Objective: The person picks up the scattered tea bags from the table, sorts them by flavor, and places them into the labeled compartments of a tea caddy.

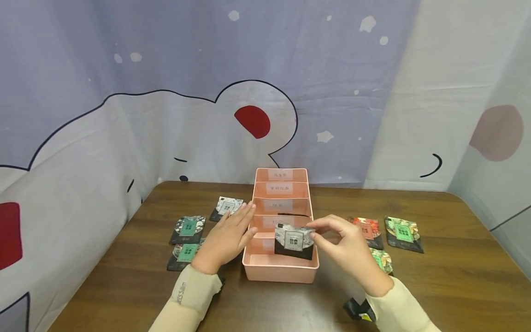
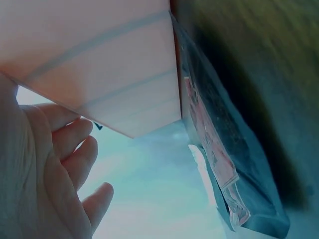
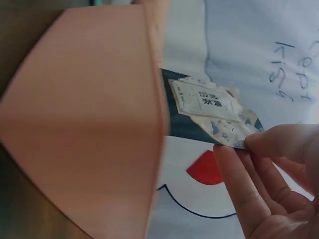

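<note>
A black-and-white tea bag sachet hangs over the front compartment of a long pink divided box. My right hand pinches its upper right corner between thumb and fingers. In the right wrist view the same sachet shows its pale label, behind the box wall. My left hand has its fingers extended along the left rim of the box, and they seem to touch it. The left wrist view has that hand against the box side, holding nothing.
Left of the box lie a white-patterned sachet and green-labelled sachets. On the right are a red sachet and green sachets. A black item sits by the right sleeve. A printed curtain hangs behind the table.
</note>
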A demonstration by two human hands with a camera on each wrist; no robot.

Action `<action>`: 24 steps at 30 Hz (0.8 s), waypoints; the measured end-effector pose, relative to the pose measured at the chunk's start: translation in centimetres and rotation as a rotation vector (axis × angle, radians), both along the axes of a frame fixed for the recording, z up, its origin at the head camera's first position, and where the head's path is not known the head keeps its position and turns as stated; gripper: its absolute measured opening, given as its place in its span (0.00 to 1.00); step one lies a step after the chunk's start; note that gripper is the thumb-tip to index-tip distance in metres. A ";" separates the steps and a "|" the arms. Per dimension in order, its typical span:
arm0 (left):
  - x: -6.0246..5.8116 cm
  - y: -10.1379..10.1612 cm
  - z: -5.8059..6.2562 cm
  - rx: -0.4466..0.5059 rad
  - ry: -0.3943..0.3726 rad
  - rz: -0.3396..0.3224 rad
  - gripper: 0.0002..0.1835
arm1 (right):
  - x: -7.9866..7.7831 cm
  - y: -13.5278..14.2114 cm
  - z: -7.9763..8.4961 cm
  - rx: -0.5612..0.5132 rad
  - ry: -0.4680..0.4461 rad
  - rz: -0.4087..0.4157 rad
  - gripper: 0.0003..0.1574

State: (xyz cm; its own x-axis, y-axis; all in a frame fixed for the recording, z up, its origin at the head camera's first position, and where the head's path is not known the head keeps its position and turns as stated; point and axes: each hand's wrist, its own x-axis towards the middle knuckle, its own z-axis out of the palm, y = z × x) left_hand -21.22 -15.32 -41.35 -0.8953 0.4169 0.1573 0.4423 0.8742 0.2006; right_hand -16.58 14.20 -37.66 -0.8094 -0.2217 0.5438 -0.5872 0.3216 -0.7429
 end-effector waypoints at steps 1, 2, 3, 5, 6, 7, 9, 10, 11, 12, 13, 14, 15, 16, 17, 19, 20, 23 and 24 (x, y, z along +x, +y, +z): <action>0.0 0.0 0.0 -0.002 -0.001 0.001 0.35 | 0.0 -0.1 -0.3 0.004 0.013 0.013 0.17; 0.0 0.0 0.0 -0.003 -0.002 0.003 0.35 | 0.1 -0.2 -0.5 0.012 0.028 0.021 0.17; 0.0 0.0 0.0 -0.003 -0.004 0.003 0.36 | 0.2 -0.2 -0.8 0.018 0.044 0.027 0.18; 0.0 0.0 0.0 -0.002 -0.009 0.005 0.36 | 0.3 -0.3 -1.3 0.024 0.086 0.046 0.19; 0.0 0.0 0.0 -0.002 -0.010 0.006 0.35 | 0.3 -0.3 -1.5 0.029 0.113 0.055 0.20; 0.0 0.0 0.0 -0.001 -0.011 0.005 0.35 | 0.4 -0.4 -1.7 0.035 0.145 0.066 0.20; 0.0 0.0 0.0 0.003 -0.009 0.001 0.35 | 0.4 -0.4 -2.1 0.050 0.217 0.092 0.22; 0.0 0.0 0.0 0.002 -0.004 -0.001 0.35 | 0.5 -0.4 -2.2 0.058 0.246 0.108 0.22; -0.1 0.0 0.0 0.004 0.000 -0.003 0.35 | 0.5 -0.3 -2.3 0.067 0.279 0.125 0.23; -0.1 0.0 0.0 0.006 0.000 -0.004 0.35 | 0.5 -0.3 -2.4 0.077 0.300 0.141 0.24; -0.1 0.0 -0.1 0.007 0.003 -0.005 0.35 | 0.6 -0.3 -2.5 0.086 0.313 0.155 0.24; -0.1 0.0 -0.1 0.008 0.003 -0.006 0.35 | 0.6 -0.2 -2.6 0.096 0.320 0.164 0.24; -0.1 0.0 -0.1 0.011 0.004 -0.007 0.35 | 0.6 -0.2 -2.6 0.106 0.332 0.170 0.25; -0.1 0.0 -0.1 0.011 0.004 -0.007 0.35 | 0.7 -0.2 -2.7 0.114 0.339 0.173 0.25; -0.1 0.0 -0.2 0.014 0.002 -0.006 0.35 | 0.7 -0.1 -2.8 0.122 0.352 0.174 0.24; -0.1 0.0 -0.2 0.014 0.002 -0.006 0.35 | 0.7 -0.1 -3.0 0.142 0.372 0.170 0.21; -0.1 0.0 -0.2 0.016 0.002 -0.006 0.35 | 0.7 -0.1 -3.0 0.154 0.393 0.165 0.19; -0.1 0.0 -0.2 0.015 0.006 -0.009 0.35 | 0.6 -0.1 -3.2 0.189 0.440 0.172 0.11; -0.1 0.0 -0.2 0.015 0.006 -0.009 0.35 | 0.6 -0.1 -3.2 0.201 0.453 0.178 0.10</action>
State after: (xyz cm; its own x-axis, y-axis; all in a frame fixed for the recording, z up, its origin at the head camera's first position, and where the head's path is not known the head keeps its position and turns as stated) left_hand -21.30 -15.35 -41.55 -0.8905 0.4226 0.1689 0.4514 0.8670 0.2109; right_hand -16.01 14.14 -40.90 -0.4430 -0.4703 0.7632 -0.8939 0.2971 -0.3358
